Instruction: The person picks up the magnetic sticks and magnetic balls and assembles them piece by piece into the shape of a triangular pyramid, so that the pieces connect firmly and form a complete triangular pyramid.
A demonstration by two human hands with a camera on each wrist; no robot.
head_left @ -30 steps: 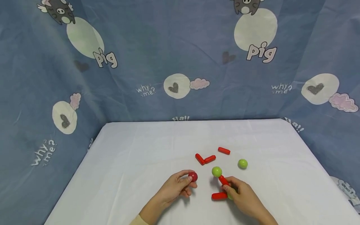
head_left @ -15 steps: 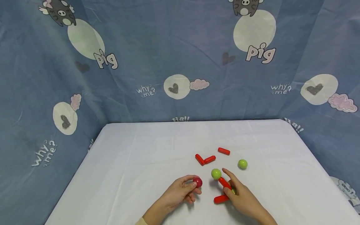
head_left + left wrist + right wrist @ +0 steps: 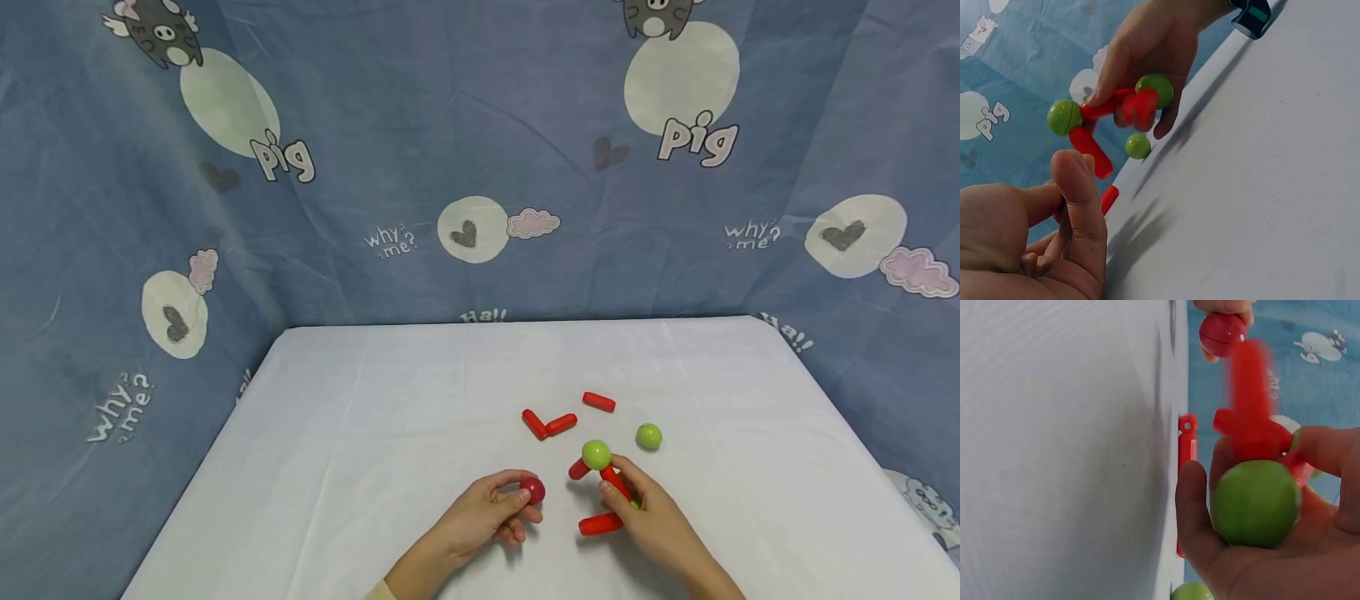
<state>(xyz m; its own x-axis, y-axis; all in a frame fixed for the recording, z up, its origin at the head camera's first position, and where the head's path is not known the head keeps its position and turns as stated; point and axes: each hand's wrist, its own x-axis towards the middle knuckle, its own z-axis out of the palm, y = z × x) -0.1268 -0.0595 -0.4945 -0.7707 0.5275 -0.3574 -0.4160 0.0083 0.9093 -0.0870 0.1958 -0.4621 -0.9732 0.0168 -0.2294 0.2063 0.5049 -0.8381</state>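
My left hand [image 3: 483, 518] pinches a small red ball [image 3: 533, 490] between thumb and fingers, just above the table. To its right, my right hand [image 3: 654, 518] holds a joined piece of red rods and green balls. A middle red rod [image 3: 1105, 107] links an outer green ball [image 3: 596, 455] to a second green ball [image 3: 1257, 503], which sits against the palm side of the fingers. Another rod [image 3: 600, 524] sticks out from the second ball toward the left hand, and a shorter-looking rod [image 3: 578, 469] comes off the outer ball. The red ball and this piece are apart.
Beyond the hands, two loose red rods [image 3: 561, 424] lie with ends meeting in a V. A third loose rod [image 3: 598, 402] lies farther back, and a loose green ball [image 3: 648, 436] rests to the right. A blue patterned cloth [image 3: 420, 275] surrounds the white table [image 3: 390, 400].
The left hand has moved right with the red ball. The right hand has shifted its fingers and turned the joined piece slightly right, bringing the rod on the outer green ball into view.
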